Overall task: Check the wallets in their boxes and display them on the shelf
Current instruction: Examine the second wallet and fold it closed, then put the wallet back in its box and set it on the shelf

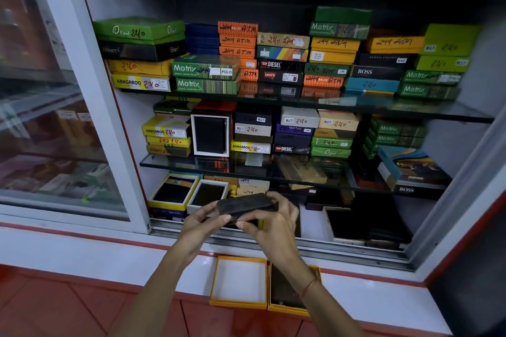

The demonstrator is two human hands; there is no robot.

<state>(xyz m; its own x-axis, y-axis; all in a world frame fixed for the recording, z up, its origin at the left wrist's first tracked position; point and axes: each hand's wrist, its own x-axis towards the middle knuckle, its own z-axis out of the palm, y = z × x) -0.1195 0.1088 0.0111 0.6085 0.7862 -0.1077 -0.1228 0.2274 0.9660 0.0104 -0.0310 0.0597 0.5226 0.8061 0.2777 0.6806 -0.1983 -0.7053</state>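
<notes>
Your left hand and right hand both grip a dark wallet before the open cabinet's bottom shelf. Below, on the white desk, an orange box lies open; glass shelves above carry stacked wallet boxes.

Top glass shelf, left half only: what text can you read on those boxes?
"Eleaf 240": top green box
"KANGAROO 240": yellow box
"Motrix", "POLO": striped green box
"249 A.T.M": orange boxes
"DIESEL": black box
"Levi's": box below
Small white stickers: too small to read.
</notes>
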